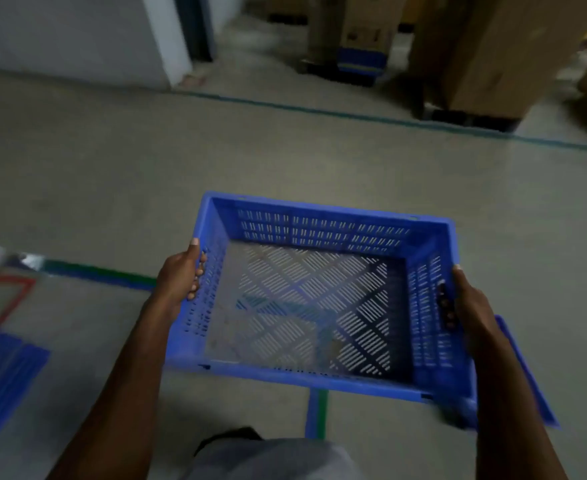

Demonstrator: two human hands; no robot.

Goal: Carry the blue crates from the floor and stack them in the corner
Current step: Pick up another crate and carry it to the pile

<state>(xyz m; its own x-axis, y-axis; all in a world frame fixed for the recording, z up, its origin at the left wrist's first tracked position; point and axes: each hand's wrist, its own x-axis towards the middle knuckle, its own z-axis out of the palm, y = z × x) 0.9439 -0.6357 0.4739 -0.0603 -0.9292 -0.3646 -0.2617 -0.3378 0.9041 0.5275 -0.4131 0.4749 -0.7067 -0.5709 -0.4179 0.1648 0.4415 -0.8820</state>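
Both hands grip blue crate [320, 296] sides — grey concrete floor [216, 161], cardboard boxes [486, 53] beyond.

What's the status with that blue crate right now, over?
Left hand and right hand grip the blue crate by its sides. Crate empty, off the floor. Cardboard boxes ahead.

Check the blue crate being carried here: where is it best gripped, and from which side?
By its two short end walls, one hand from each side. The blue crate is wide, open-topped and held level. Each slotted end wall has a handle opening: the right hand has fingers through it, and the left hand curls over the opposite rim, so the grip looks balanced.
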